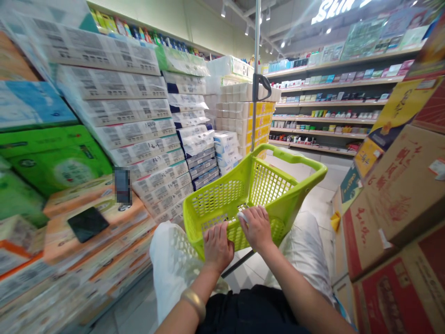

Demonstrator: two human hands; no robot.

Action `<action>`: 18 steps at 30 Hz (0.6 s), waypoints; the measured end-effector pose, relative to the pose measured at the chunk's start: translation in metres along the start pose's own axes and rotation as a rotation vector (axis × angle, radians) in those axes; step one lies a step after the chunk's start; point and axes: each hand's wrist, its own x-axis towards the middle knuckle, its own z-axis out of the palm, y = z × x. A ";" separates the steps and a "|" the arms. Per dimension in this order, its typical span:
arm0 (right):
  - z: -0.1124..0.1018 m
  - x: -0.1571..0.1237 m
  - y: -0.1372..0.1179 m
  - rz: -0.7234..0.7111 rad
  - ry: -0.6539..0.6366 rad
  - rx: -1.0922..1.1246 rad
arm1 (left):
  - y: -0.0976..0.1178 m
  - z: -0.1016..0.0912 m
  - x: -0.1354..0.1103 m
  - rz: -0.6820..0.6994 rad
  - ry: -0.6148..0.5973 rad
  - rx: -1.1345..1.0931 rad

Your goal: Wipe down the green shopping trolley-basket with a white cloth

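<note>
A lime-green plastic shopping basket (222, 199) with perforated walls stands tilted between my knees. My left hand (218, 248) is closed over its near rim, fingers hooked inside and thumb on the outside. To the right, my right hand (256, 227) bends its fingers over the same rim. A small white tissue-like piece (243, 216) shows at its fingers, pressed near the rim; most of it is hidden. The basket's green handle (295, 157) arches at the far right side. Beneath the hands a dark rod (238, 263) runs near the floor.
Stacked tissue packs (139, 125) rise on the left. A black tablet-like object (88, 224) and a blurred-out phone-like thing (122, 185) lie on orange packs. Cardboard boxes (399, 185) crowd the right. A metal pole (255, 51) stands behind the basket; stocked shelves (333, 83) lie beyond.
</note>
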 end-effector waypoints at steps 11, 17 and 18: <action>0.008 -0.007 -0.029 -0.015 -0.056 0.072 | 0.000 0.004 0.000 0.002 0.042 0.002; -0.004 0.002 0.004 0.062 0.035 -0.015 | 0.003 -0.001 0.000 -0.032 -0.006 -0.011; -0.003 0.002 0.003 0.085 0.047 -0.019 | 0.004 -0.001 0.001 -0.037 -0.003 -0.012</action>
